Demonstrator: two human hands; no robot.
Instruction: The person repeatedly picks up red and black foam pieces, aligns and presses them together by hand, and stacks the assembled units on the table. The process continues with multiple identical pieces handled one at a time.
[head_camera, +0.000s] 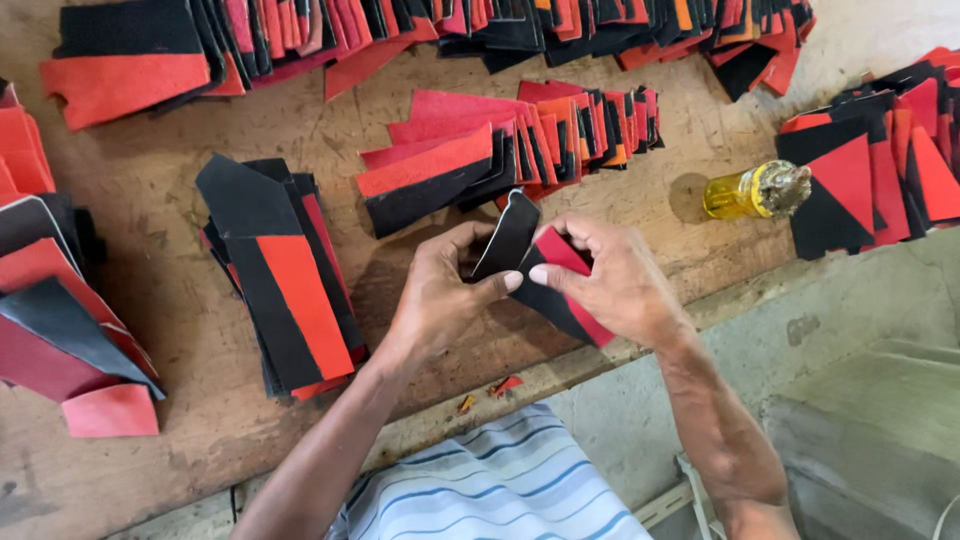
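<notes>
Head view: at centre, the left hand (440, 290) and right hand (615, 285) both pinch a curved black-and-red leather piece (530, 265) between thumbs and fingers. A yellow glass bottle (745, 192) lies at two o'clock; a stacked pile of black-and-red cut pieces (285, 275) sits at nine o'clock on the worn wooden bench (180, 400).

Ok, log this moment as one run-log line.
left hand: holds black-and-red cut piece | right hand: holds same piece | nearby: stacked pieces, yellow bottle | surface: wooden bench

Worn wooden table (180, 180), stacks of red-and-black cut pieces (290, 280), small yellow bottle (745, 192), grey concrete ledge (850, 330)
</notes>
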